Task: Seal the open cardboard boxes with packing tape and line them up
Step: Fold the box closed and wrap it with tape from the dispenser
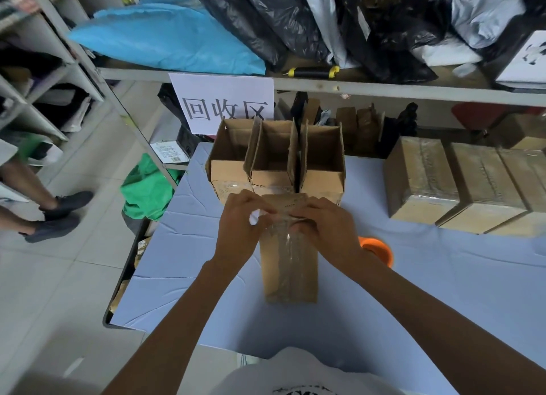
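A closed cardboard box (291, 276) lies lengthwise on the pale blue table (189, 261) in front of me, with clear packing tape (285, 244) running along its top. My left hand (242, 226) and my right hand (325, 226) meet over the box's far half, and the fingers of both pinch the tape there. Behind them stand three open boxes (276, 155) side by side with their flaps up. An orange tape roll (378, 248) rests on the table, partly hidden by my right wrist.
Three taped boxes (461, 182) sit in a row at the right. A shelf rail (325, 84) with a paper sign (223, 102) and bags crosses behind the table. Another person's legs (44, 196) stand at the left; a green bag (147, 188) lies on the floor.
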{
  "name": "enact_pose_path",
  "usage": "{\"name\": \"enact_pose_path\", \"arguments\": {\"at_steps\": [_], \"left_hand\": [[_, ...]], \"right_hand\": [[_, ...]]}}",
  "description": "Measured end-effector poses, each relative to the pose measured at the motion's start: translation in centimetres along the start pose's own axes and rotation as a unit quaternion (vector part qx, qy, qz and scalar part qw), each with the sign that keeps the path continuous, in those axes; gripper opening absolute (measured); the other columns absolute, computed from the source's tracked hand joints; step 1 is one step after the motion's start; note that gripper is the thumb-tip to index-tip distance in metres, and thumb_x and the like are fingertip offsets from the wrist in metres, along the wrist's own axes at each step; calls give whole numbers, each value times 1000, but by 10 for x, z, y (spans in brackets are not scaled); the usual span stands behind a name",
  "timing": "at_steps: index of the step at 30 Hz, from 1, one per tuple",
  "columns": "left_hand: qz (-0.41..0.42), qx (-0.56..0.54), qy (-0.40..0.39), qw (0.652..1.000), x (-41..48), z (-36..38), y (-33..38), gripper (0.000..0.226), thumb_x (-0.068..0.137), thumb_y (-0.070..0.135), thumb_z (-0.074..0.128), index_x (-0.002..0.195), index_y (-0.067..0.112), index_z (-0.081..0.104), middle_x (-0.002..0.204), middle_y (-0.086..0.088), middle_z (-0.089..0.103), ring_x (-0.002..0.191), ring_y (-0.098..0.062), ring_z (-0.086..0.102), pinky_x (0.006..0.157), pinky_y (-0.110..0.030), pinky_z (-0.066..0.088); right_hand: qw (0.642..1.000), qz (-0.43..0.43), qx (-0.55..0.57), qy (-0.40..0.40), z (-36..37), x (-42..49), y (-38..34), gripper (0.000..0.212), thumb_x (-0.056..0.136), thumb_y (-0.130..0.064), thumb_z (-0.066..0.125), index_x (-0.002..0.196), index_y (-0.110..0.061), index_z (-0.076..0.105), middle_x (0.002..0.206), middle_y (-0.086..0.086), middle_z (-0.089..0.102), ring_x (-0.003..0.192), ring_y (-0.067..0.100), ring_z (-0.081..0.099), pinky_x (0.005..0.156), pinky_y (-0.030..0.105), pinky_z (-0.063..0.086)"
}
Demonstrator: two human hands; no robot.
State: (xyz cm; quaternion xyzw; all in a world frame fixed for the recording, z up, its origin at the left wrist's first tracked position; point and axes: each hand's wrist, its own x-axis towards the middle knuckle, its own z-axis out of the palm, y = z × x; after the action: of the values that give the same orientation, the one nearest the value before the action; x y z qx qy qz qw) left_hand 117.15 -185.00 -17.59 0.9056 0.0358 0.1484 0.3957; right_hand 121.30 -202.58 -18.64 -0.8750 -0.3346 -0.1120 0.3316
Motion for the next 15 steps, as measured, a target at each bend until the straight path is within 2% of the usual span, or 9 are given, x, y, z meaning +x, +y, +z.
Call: {"name": "enact_pose_path", "arguments": {"at_steps": [2,5,9,13,15], "left_hand": [[64,53,-27,996,-4,-1,1,9,79,15,75,86,11,74,88,-3,68,85,-14,56,74,-16,43],[68,92,3,993,-3,-1,0,5,77,16,78,81,15,75,80,0,69,76,-15,60,66,-28,51],[75,114,34,990,-6,9,4,9,69,7,80,68,12,72,67,1,64,65,-16,57,53,-29,48],[66,105,46,991,-1,10,1,8,70,3,78,67,7,71,65,-4,63,64,-19,56,54,-24,41],[67,94,41,992,4,8,1,6,72,2,76,70,6,72,68,-6,65,66,-22,58,57,-28,47]], "right_hand": [[1000,-12,8,8,-2,2,4,18,74,-16,67,88,-7,74,83,11,71,70,27,67,62,40,58],[1000,-16,-23,4,-4,-1,4,17,76,-14,67,90,-11,74,85,8,71,73,25,67,66,30,54],[998,-18,-50,27,0,0,-1,20,65,-2,80,80,-14,75,79,5,71,69,22,67,67,17,45],[1000,5,-29,5,0,9,-6,11,69,-6,74,78,-11,75,80,8,71,72,27,68,61,40,58],[999,6,-40,-9,-3,12,-3,11,73,-10,72,83,-11,75,83,9,72,74,28,68,64,41,58]]}}
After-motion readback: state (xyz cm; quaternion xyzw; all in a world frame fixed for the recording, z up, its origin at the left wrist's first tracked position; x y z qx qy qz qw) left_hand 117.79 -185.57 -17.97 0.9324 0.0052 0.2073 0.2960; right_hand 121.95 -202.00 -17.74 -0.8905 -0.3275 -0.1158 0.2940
